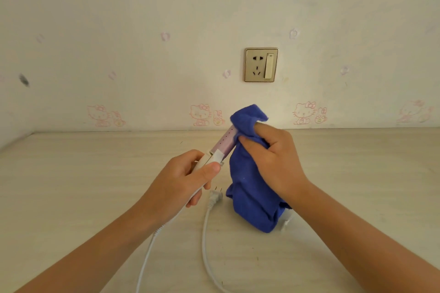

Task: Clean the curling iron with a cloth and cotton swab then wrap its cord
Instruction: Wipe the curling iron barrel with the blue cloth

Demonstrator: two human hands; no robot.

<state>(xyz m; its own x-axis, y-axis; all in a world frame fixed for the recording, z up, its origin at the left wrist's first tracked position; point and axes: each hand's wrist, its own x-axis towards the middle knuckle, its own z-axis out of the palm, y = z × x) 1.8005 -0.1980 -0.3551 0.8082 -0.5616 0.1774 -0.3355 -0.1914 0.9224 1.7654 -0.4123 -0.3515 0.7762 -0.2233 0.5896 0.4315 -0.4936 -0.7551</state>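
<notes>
Gripping curling iron point(223, 147) handle: left hand point(181, 181), fingers curled round it. Right hand point(269, 157) clamps blue cloth point(250, 188) around barrel tip. Plug point(215, 196) on counter point(95, 173), between hands.

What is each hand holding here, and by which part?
The left hand grips the curling iron by its white handle. The right hand grips the blue cloth, bunched around the barrel's far end.
</notes>
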